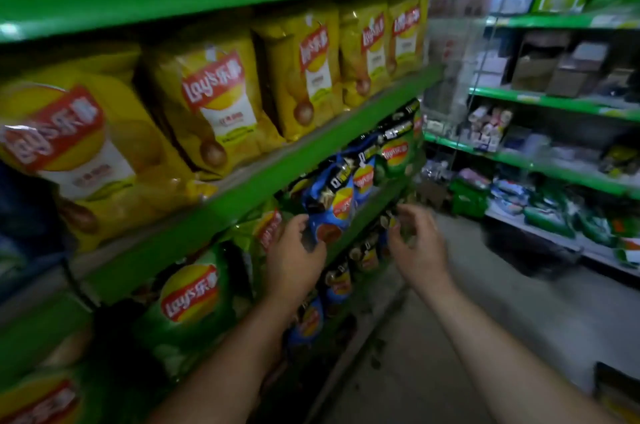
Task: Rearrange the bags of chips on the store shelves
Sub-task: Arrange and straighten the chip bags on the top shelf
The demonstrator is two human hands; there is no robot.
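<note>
On the lower green shelf (372,207), our left hand (294,259) grips the blue Lay's bag (334,208) near its bottom edge (light, slick and crushable, we judge) while our right hand (417,245) hovers loosely curled, empty.

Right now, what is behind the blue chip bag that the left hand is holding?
Past the blue bag stands a second blue bag, then green bags. The left hand grips the first one's lower edge. What lies straight behind it is covered by the bag itself.

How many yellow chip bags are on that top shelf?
5 yellow bags face out along the upper shelf: the nearest, a second, a third, a fourth, and the farthest. More may hide behind them.
</note>
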